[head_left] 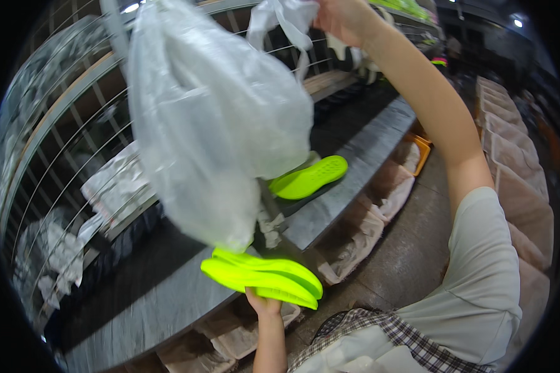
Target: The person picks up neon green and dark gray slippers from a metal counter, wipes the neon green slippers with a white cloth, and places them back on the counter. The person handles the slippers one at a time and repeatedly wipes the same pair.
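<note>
At the far left, a wire rack (62, 143) stood behind a dark-banded grey tabletop (149, 320). To its right, a bulging translucent plastic bag (218, 118) hung above the tabletop, its contents too veiled to identify and its lower corner so close over the work that contact could not be told. Beneath that corner, the left hand (266, 304) held neon-yellow soles (255, 276), stacked and slightly fanned, just in front of the tabletop's edge; its fingers, partly hidden by the stack, were clamped on it from the near side. Good handling here called for a grip close to the middle of the stack, firm enough to stop the layers sliding, yet light enough not to bend them. Further right, a lone green sole (317, 177) lay on the tabletop, best kept clear of the bag's swing. At the upper edge, the right hand (336, 18) was raised beside a loop of white plastic (280, 25); whether its fingers were apart or closed on that loop could not be told. The sounder technique was a steady raised arm, keeping the bag from brushing the soles. Lined bins (516, 168) stood at the far right.
</note>
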{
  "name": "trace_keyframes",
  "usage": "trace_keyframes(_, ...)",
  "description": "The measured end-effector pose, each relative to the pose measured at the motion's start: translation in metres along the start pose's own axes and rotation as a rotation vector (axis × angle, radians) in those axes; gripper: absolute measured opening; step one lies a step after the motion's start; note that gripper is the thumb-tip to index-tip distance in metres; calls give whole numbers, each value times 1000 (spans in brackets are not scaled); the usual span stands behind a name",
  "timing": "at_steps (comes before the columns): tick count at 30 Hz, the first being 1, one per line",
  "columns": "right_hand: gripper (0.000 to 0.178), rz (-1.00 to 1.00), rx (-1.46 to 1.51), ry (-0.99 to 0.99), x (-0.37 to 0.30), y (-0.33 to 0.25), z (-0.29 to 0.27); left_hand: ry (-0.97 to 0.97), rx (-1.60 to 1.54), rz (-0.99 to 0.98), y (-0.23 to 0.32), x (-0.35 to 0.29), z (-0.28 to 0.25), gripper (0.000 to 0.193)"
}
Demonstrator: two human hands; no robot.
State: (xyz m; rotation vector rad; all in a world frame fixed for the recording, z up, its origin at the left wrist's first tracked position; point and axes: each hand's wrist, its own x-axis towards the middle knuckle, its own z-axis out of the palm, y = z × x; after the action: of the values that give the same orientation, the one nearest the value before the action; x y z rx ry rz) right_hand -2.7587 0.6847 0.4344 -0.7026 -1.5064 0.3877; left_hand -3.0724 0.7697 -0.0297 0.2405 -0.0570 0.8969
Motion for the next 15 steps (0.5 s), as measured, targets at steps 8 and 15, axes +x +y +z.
trace_keyframes(8, 13, 299, 63, 167, -161, 18, -80, 98, 140, -260, -93, -12, -14, 58)
trace_keyframes(15, 6, 390, 507, 681, -335, 79, -198, 115, 275, -534, -231, 66, 4, 58)
